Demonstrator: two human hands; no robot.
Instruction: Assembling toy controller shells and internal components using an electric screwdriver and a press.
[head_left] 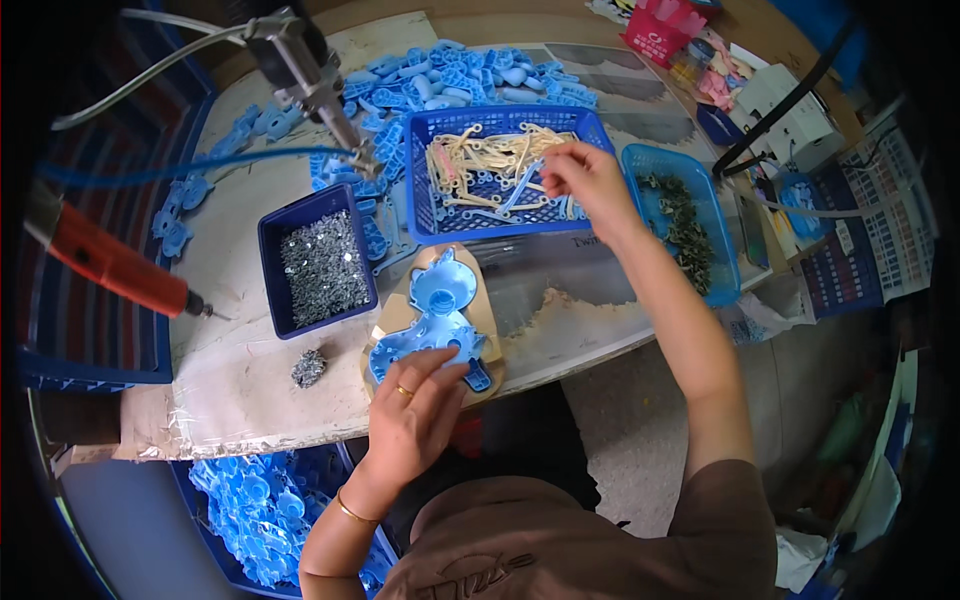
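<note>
My right hand pinches the end of a thin blue plastic link over a blue mesh basket. Many cream links with ringed ends lie in that basket, with some blue ones among them. Nearer me, a hollow blue plastic toy shell rests in a tan shaped holder. At the shell's lower edge is my left hand, its fingers loosely bent and apart, the thumb hidden. Whether those fingertips press on the shell I cannot tell.
A dark blue bin of small metal screws stands left of the holder, a screw clump below it. An orange power screwdriver and a metal tool head hang at left. A light-blue tray holds brownish parts. Blue shells pile behind.
</note>
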